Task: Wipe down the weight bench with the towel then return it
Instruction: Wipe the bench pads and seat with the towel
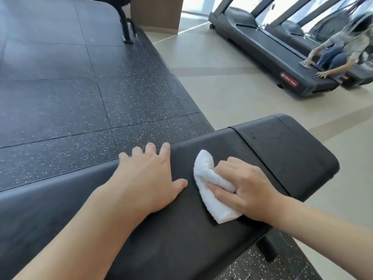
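A black padded weight bench runs across the lower part of the head view, with a seam between its long pad and a shorter end pad that shows small droplets. My right hand grips a bunched white towel and holds it against the long pad, just left of the seam. My left hand lies flat on the pad beside the towel, fingers spread over the far edge.
Black speckled rubber flooring lies beyond the bench, with a black machine foot at the back. Beige floor is to the right. A person crouches on the treadmills at the upper right, wiping one with a cloth.
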